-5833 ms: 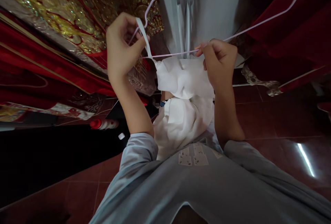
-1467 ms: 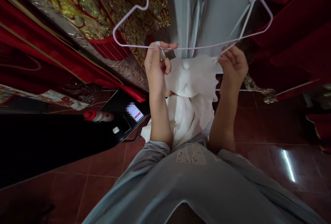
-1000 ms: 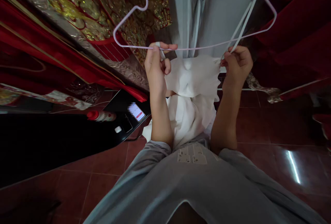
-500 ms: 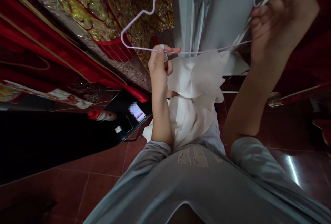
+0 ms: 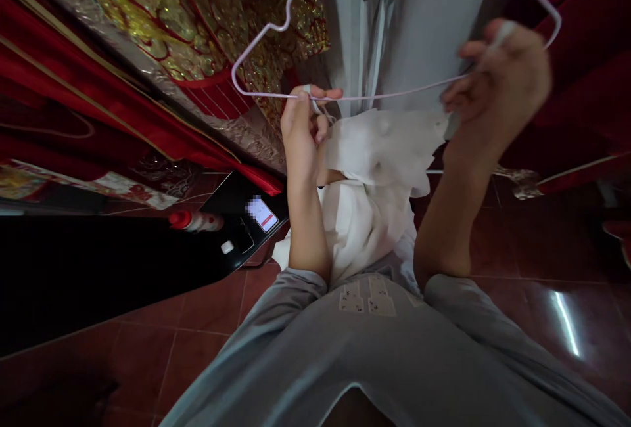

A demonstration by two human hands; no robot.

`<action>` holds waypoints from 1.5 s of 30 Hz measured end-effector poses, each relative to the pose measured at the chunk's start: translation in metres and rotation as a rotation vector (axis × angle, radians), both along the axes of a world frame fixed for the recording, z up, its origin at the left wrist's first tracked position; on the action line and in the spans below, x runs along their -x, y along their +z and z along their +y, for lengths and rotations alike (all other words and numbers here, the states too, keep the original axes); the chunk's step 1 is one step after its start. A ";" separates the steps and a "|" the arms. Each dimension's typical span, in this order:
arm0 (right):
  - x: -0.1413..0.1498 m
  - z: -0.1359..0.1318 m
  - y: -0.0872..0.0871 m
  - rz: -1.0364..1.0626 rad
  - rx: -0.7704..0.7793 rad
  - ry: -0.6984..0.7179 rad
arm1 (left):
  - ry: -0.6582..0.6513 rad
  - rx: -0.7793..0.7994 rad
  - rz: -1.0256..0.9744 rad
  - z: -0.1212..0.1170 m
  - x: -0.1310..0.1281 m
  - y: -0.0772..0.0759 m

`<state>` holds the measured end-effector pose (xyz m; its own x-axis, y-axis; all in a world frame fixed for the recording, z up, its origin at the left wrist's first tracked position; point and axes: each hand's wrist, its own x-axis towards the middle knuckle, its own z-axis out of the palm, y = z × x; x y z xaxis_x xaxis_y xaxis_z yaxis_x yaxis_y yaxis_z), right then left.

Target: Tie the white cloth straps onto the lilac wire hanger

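A pale pink clothes hanger (image 5: pixel 394 95) spans the top of the view, its bottom bar toward me. My left hand (image 5: pixel 304 121) is closed round the left part of this bar, thumb on top; a white strip shows at its fingers. By the bar's right end, my right hand (image 5: pixel 503 75) is smeared by motion, its fingers partly curled around a narrow white strap (image 5: pixel 503 33). White cloth (image 5: pixel 384 148) hangs below the bar between both hands and drapes over my lap. How the strap joins the cloth is not clear.
Red and gold sequined garments (image 5: pixel 197 20) hang close on the left, with dark red fabric (image 5: pixel 586 79) at right. Grey panels (image 5: pixel 419 20) stand ahead. A black table (image 5: pixel 123 269) at left bears a phone (image 5: pixel 263 215), a red-capped bottle (image 5: pixel 197 220) and a small white case (image 5: pixel 227 247).
My right hand has come down and slightly left, from above the bar to beside it. The hanger's right end now shows. My left hand has barely moved.
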<state>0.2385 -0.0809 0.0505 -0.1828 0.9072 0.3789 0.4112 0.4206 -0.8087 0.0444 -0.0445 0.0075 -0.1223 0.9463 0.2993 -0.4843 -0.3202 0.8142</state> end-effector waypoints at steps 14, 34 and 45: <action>0.017 0.008 -0.034 0.250 -0.240 -0.361 | 0.057 -0.020 0.109 -0.010 0.015 -0.005; -0.015 0.006 -0.017 0.019 -0.245 -0.187 | 0.107 -0.104 0.398 0.036 0.085 0.030; -0.019 0.005 -0.016 0.055 -0.226 -0.250 | 0.276 -0.193 0.384 0.058 0.102 -0.014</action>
<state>0.2574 -0.0760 0.0348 0.0612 0.8132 0.5788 0.4827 0.4835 -0.7303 -0.0578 0.0139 -0.0066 -0.2071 0.8172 0.5378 -0.0382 -0.5560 0.8303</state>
